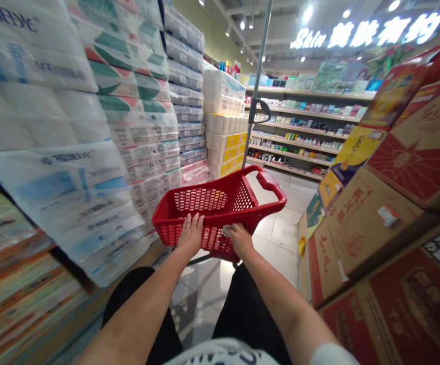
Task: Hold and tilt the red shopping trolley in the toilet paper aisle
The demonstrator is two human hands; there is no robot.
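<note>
A red plastic shopping cart (220,195) stands sideways in front of me, its mesh basket toward the left and its push handle toward the right. My left hand (192,234) lies on the near rim, fingers hooked over the edge. To its right, my right hand (240,239) is closed against the same side of the basket. Between its fingers shows a small whitish crumpled piece (226,230), too small to name. A tall grey pole (258,71) with a dark looped grip rises behind the cart.
Stacked toilet-paper packs (63,116) and tissue packs (128,76) line the left side. Cardboard cartons (360,223) are piled close on the right. Shelves (303,109) of small goods stand behind, under a lit sign (368,31). Pale floor tiles (280,233) run between them.
</note>
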